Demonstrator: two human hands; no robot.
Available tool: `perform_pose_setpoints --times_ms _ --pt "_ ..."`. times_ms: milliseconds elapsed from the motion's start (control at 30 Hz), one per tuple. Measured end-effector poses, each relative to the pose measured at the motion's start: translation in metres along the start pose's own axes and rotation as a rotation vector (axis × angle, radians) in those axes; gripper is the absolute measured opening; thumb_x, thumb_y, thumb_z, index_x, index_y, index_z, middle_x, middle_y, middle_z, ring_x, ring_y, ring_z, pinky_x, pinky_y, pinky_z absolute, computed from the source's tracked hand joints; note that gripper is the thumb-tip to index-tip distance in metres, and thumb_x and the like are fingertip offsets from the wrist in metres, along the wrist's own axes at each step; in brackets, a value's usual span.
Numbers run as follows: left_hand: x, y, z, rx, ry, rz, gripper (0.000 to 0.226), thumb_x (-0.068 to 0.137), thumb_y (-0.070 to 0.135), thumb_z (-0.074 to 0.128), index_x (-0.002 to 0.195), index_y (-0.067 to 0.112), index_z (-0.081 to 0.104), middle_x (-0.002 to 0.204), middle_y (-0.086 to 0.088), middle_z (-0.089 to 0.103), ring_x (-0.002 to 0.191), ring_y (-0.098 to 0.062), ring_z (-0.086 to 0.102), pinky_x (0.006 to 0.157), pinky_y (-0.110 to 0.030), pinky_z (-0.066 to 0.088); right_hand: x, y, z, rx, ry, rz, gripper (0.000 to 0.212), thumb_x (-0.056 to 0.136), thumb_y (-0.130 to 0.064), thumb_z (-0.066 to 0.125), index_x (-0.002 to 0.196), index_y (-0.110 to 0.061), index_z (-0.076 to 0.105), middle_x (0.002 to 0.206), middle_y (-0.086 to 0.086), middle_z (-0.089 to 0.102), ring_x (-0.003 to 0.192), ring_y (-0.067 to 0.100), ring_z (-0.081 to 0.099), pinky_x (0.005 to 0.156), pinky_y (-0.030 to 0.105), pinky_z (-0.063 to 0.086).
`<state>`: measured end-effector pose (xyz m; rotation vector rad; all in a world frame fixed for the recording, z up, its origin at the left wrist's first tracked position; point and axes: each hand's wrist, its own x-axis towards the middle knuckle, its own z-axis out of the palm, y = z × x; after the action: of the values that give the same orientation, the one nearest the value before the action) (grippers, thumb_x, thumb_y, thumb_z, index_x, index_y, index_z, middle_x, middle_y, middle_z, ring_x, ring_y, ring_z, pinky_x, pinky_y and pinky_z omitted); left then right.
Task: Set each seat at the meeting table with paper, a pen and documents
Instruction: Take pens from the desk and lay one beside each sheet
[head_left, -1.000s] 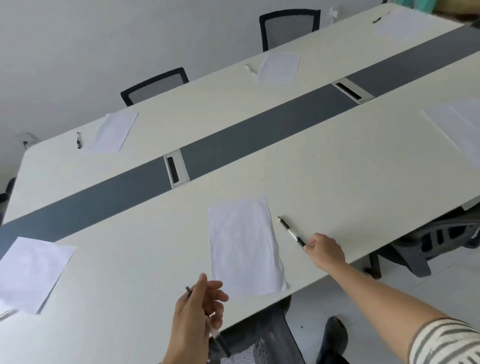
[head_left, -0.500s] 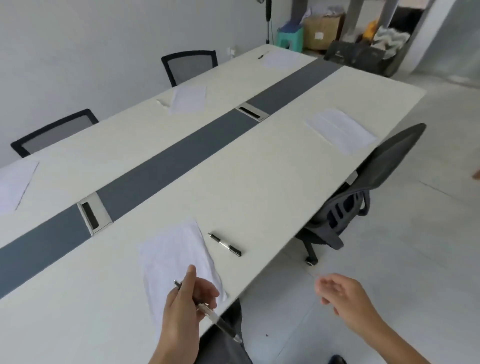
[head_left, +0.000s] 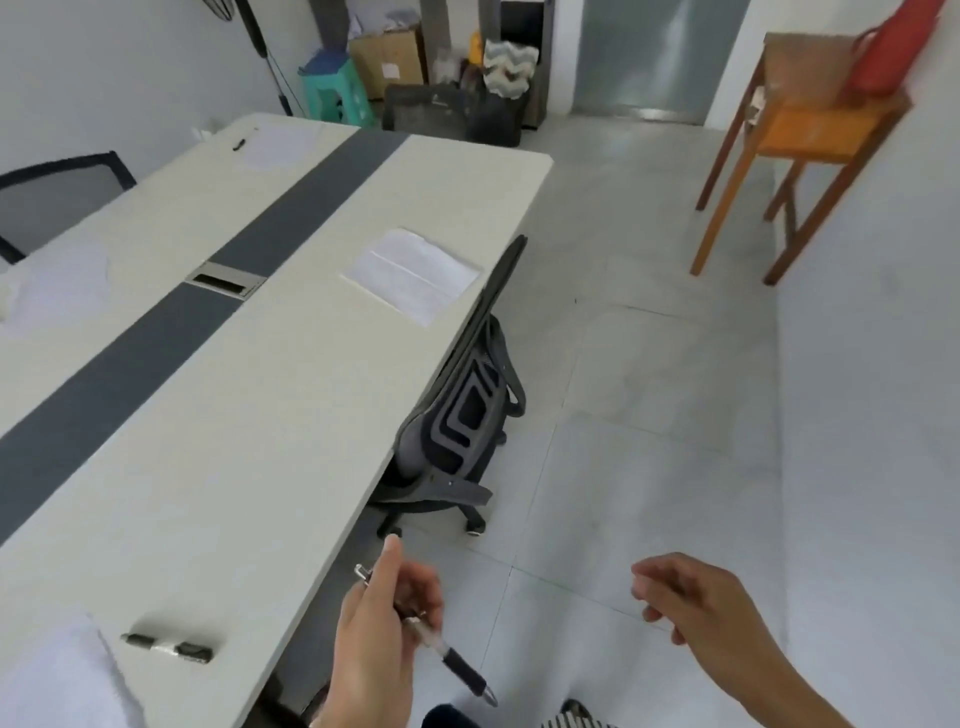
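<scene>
Wooden stand bearing red bag, teal stool beside cardboard box

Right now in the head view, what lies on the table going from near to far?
near pen → sheets of paper → far pen

You find no text, number or brand here that can be read. The pale label on the brown cardboard box by the far wall is too small and blurred to make out. The white paper sheets on the cream meeting table show you no legible print.
</scene>
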<state>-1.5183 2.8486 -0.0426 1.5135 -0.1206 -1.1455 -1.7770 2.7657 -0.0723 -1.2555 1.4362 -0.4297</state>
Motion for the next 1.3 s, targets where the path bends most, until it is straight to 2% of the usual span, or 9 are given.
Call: perform_pose_setpoints --times_ms 233,467,733,867,933,1033,1133,1300 --pt "0.071 0.029 0.079 0.079 -0.063 -0.019 0.056 0.097 0.034 0.045 0.052 0.008 0.065 0.053 -0.015 0.054 0.045 -0.025 0.045 0.053 -0.034 0.034 0.076 -0.024 -0.039 0.048 0.049 0.042 0.009 0.087 -0.012 0.066 0.088 -0.018 0.072 0.076 -0.002 0.074 0.066 0.011 0.070 0.055 0.026 0.048" --pt "0.172 0.093 0.176 0.063 -0.164 -0.055 0.051 0.097 0.034 0.046 0.058 0.006 0.064 0.053 -0.013 0.055 0.044 -0.023 0.045 0.055 -0.036 0.034 0.176 -0.091 -0.075 0.079 0.146 0.036 0.008 0.087 -0.013 0.068 0.087 -0.019 0.072 0.076 -0.002 0.075 0.069 0.012 0.070 0.056 0.026 0.049" --pt "0.266 0.176 0.284 0.137 -0.278 0.079 0.052 0.098 0.036 0.045 0.058 0.006 0.058 0.056 -0.009 0.058 0.045 -0.016 0.049 0.056 -0.033 0.035 0.274 -0.169 -0.111 0.107 0.197 -0.028 0.009 0.087 -0.015 0.068 0.090 -0.022 0.072 0.079 -0.006 0.075 0.069 0.009 0.070 0.058 0.025 0.049" --pt "0.306 0.193 0.325 0.132 -0.213 0.102 0.053 0.099 0.037 0.042 0.059 0.005 0.058 0.056 -0.009 0.056 0.047 -0.017 0.045 0.049 -0.029 0.029 0.335 -0.189 -0.126 0.071 0.102 -0.047 0.009 0.086 -0.012 0.068 0.089 -0.020 0.072 0.076 -0.003 0.074 0.066 0.009 0.069 0.056 0.019 0.048" --pt "0.326 0.199 0.344 0.090 -0.192 0.077 0.053 0.099 0.037 0.043 0.059 0.006 0.060 0.058 -0.010 0.055 0.047 -0.017 0.044 0.044 -0.027 0.031 0.374 -0.201 -0.137 0.039 0.033 -0.074 0.010 0.087 -0.012 0.068 0.088 -0.020 0.072 0.074 -0.001 0.074 0.066 0.010 0.068 0.056 0.015 0.046" --pt "0.355 0.212 0.374 0.012 -0.138 0.065 0.048 0.097 0.034 0.046 0.064 0.004 0.063 0.062 -0.012 0.056 0.049 -0.019 0.047 0.045 -0.028 0.036 0.437 -0.227 -0.152 0.015 -0.095 -0.122 0.010 0.087 -0.012 0.068 0.088 -0.022 0.072 0.074 0.001 0.073 0.066 0.009 0.067 0.057 0.012 0.046" --pt "0.376 0.227 0.403 -0.064 -0.045 0.073 0.042 0.096 0.032 0.049 0.069 0.003 0.063 0.065 -0.013 0.057 0.053 -0.020 0.049 0.051 -0.030 0.038 0.496 -0.261 -0.163 -0.044 -0.270 -0.187 0.009 0.086 -0.022 0.069 0.086 -0.031 0.072 0.080 0.004 0.071 0.071 0.012 0.067 0.061 0.017 0.047" --pt "0.388 0.244 0.435 -0.142 0.108 0.148 0.045 0.097 0.029 0.048 0.062 0.004 0.062 0.066 -0.014 0.057 0.057 -0.022 0.048 0.052 -0.032 0.038 0.564 -0.318 -0.169 -0.211 -0.636 -0.309 0.014 0.084 -0.045 0.065 0.097 -0.041 0.069 0.086 0.001 0.067 0.083 0.011 0.066 0.072 0.023 0.051"
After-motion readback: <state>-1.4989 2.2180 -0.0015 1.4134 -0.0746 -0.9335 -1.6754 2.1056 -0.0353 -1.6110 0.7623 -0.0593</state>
